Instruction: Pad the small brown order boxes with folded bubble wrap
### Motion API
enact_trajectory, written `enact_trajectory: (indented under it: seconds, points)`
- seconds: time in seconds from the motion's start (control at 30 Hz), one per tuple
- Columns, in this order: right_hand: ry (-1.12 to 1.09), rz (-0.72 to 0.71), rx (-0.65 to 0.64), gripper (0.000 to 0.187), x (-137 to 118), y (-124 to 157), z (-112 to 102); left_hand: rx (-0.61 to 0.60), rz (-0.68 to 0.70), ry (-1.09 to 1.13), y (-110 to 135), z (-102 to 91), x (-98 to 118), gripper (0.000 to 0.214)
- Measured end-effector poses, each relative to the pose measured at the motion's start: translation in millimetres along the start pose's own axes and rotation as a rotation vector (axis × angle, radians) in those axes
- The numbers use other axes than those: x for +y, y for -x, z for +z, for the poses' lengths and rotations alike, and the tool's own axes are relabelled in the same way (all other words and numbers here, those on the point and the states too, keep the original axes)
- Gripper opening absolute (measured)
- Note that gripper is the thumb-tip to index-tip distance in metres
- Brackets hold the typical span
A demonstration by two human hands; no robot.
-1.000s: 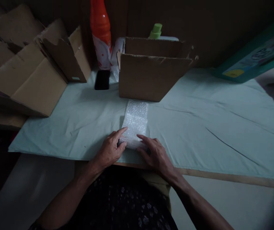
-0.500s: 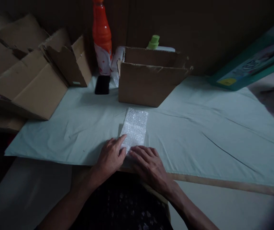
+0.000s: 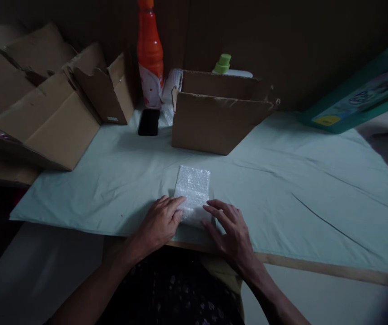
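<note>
A flat piece of bubble wrap (image 3: pixel 193 187) lies on the cloth-covered table near its front edge. My left hand (image 3: pixel 162 221) rests at its left side, index finger stretched onto the plastic and thumb on the near part. On the right side, my right hand (image 3: pixel 229 228) has its fingers apart, with the fingertips at the wrap's right edge. Neither hand is closed around it. Whether anything is inside the wrap, I cannot tell.
Beyond the wrap stands an open cardboard box (image 3: pixel 207 124). A black phone (image 3: pixel 148 122) lies beside it, before an orange bottle (image 3: pixel 150 58). More cardboard boxes (image 3: pixel 54 117) fill the left. A teal package (image 3: pixel 359 95) leans at the right rear.
My right hand has moved right, from the wrap's near edge to its right side, with its fingers spreading. The wrap sits slightly nearer and straighter. The view has shifted a little.
</note>
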State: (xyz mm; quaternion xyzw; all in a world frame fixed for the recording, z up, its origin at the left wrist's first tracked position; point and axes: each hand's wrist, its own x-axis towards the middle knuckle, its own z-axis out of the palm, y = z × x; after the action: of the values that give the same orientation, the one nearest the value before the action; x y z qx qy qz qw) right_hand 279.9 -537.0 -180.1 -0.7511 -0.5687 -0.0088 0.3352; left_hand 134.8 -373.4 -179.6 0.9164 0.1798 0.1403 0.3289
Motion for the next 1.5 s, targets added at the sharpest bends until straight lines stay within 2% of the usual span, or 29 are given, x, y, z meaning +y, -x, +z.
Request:
enact_trajectory:
  seconds: [0.1,0.2,0.27,0.37,0.47,0.6,0.63,0.73,0.77,0.83,0.9,0.97,1.03,1.13,1.23,1.33,1.43,1.5]
  points:
    - [0.14,-0.127,-0.083,0.028,-3.0,-3.7,5.1,0.015,-0.054,-0.054,-13.0,3.2,-0.2,0.036]
    - [0.162,-0.135,-0.149,0.026,-5.3,-10.7,8.8,0.129,-0.035,-0.044,-10.4,3.3,0.4,0.035]
    - [0.102,-0.099,-0.129,0.022,-4.7,-13.6,7.5,0.169,0.007,0.009,0.0,0.2,1.6,0.036]
    - [-0.083,0.029,-0.177,0.024,-1.3,-12.0,1.4,0.096,0.027,0.108,17.0,-6.4,3.9,0.037]
    - [-0.161,0.148,-0.241,0.026,2.7,-7.7,-2.3,0.04,-0.017,0.131,18.9,-7.3,4.6,0.037]
    - [0.099,0.02,-0.038,0.024,1.5,-6.5,-1.5,0.069,-0.09,0.033,-4.6,1.1,2.0,0.037]
    - [0.149,-0.026,-0.023,0.025,-0.2,-6.9,-1.2,0.078,-0.107,0.003,-10.8,3.0,1.3,0.037]
    - [0.198,-0.115,-0.128,0.034,-3.2,-8.6,0.9,0.113,-0.159,-0.025,-18.5,5.4,0.7,0.035]
    - [0.199,-0.127,-0.155,0.034,-2.1,-9.5,2.2,0.137,-0.182,0.01,-16.3,5.3,1.1,0.036]
    - [0.168,-0.103,-0.126,0.031,3.0,-11.4,5.1,0.197,-0.256,0.166,-6.2,4.8,3.4,0.043]
    - [0.069,-0.016,-0.038,0.029,8.4,-13.5,7.5,0.231,-0.362,0.414,7.5,5.2,8.1,0.052]
    - [-0.077,0.113,0.009,0.028,8.5,-15.3,8.9,0.205,-0.439,0.695,18.8,7.8,14.6,0.059]
    - [-0.252,0.228,-0.026,0.027,1.4,-15.9,9.8,0.151,-0.434,0.927,24.3,12.4,21.0,0.061]
    - [-0.504,0.319,-0.101,0.027,-14.2,-12.8,12.4,0.127,-0.404,1.08,23.1,19.2,27.0,0.05]
    - [-0.557,0.311,-0.095,0.028,-18.6,-7.2,12.5,0.152,-0.417,1.085,19.5,20.0,28.9,0.043]
    - [-0.489,0.233,-0.076,0.036,-9.0,-5.9,2.2,0.129,-0.406,1.013,19.4,14.6,30.2,0.049]
    - [-0.535,0.23,-0.178,0.062,0.7,-13.4,-16.0,0.035,-0.382,0.851,20.1,10.0,34.3,0.067]
    - [-0.607,0.236,-0.262,0.072,2.5,-21.9,-27.0,-0.036,-0.36,0.74,18.6,10.3,38.3,0.076]
